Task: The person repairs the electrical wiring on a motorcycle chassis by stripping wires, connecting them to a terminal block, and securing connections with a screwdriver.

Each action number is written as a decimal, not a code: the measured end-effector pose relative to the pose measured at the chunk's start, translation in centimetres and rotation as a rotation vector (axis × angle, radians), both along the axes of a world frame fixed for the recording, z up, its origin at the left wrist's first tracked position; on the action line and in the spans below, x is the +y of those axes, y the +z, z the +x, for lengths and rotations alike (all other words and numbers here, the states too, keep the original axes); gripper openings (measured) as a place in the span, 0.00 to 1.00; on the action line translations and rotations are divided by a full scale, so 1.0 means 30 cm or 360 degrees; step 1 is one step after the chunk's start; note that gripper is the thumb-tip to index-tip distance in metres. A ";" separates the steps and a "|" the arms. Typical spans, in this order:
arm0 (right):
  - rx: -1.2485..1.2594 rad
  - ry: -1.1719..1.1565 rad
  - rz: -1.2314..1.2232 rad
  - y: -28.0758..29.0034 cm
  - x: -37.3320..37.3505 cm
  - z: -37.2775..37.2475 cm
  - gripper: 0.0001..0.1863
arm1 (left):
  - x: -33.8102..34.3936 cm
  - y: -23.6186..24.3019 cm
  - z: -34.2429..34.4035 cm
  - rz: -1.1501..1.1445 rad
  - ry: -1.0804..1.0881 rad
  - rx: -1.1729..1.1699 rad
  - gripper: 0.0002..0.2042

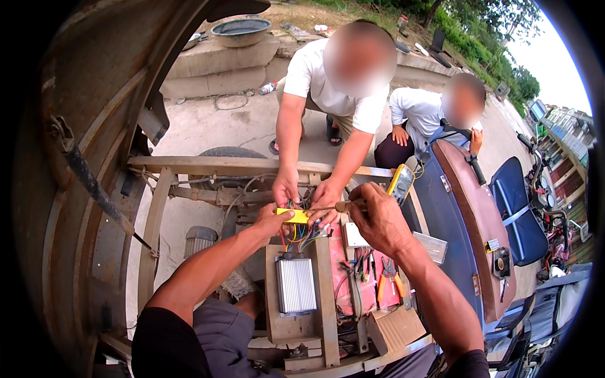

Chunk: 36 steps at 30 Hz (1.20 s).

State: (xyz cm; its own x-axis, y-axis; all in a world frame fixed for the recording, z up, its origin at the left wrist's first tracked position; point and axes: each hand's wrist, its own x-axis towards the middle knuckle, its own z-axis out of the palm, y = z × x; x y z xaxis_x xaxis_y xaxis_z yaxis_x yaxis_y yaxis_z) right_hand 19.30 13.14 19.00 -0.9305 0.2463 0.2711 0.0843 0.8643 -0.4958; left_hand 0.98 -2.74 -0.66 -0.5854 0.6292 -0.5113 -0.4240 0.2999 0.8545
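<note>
My left hand (271, 220) grips one end of a yellow block (292, 215), with coloured wires (301, 234) running from it down to a finned silver box (296, 285). My right hand (378, 214) is closed round the handle of a screwdriver (318, 208), its shaft reaching across the block. A co-worker's two hands (328, 198) are at the block and wires from the far side. Below my right hand a white box (356, 234) and orange-handled pliers (389, 280) lie on pink batteries (340, 290). A yellow multimeter (401, 183) stands beside the frame.
A metal vehicle frame (239, 164) surrounds the work, with a raised rusty panel (94, 189) at the left. A brown seat (469, 208) and cardboard (394, 327) are on the right. A second person (416, 116) crouches behind. Motorbikes (542, 201) stand further right.
</note>
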 end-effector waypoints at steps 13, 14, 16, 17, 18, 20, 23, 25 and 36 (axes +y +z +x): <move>-0.0009 -0.0047 -0.0009 -0.011 0.014 0.008 0.08 | 0.009 0.005 0.006 -0.0020 0.0021 -0.0045 0.12; -0.0008 -0.0046 -0.0009 -0.011 0.016 0.008 0.08 | 0.010 0.001 0.004 -0.0038 0.0007 -0.0041 0.12; 0.0010 -0.0073 -0.0013 -0.012 0.021 0.009 0.08 | 0.009 -0.025 -0.003 -0.0015 0.0021 -0.0051 0.12; 0.0010 -0.0069 -0.0015 -0.009 0.021 0.010 0.08 | 0.008 -0.036 -0.006 0.0010 0.0032 -0.0060 0.12; 0.0009 -0.0074 -0.0033 -0.006 0.021 0.013 0.09 | 0.010 -0.045 -0.007 0.0009 0.0031 -0.0062 0.12; 0.0007 -0.0078 -0.0052 -0.007 0.023 0.018 0.09 | 0.013 -0.055 -0.007 0.0043 0.0045 -0.0073 0.12; -0.0007 -0.0124 -0.0076 -0.022 0.035 0.024 0.09 | 0.018 -0.047 -0.002 0.0013 0.0034 -0.0065 0.12; -0.0043 -0.0122 -0.0089 -0.011 0.030 0.021 0.08 | 0.012 -0.044 -0.005 0.0016 0.0030 -0.0063 0.12; -0.0207 0.0395 0.0072 0.061 0.032 -0.036 0.13 | 0.008 -0.001 0.012 0.0009 0.0083 -0.0087 0.12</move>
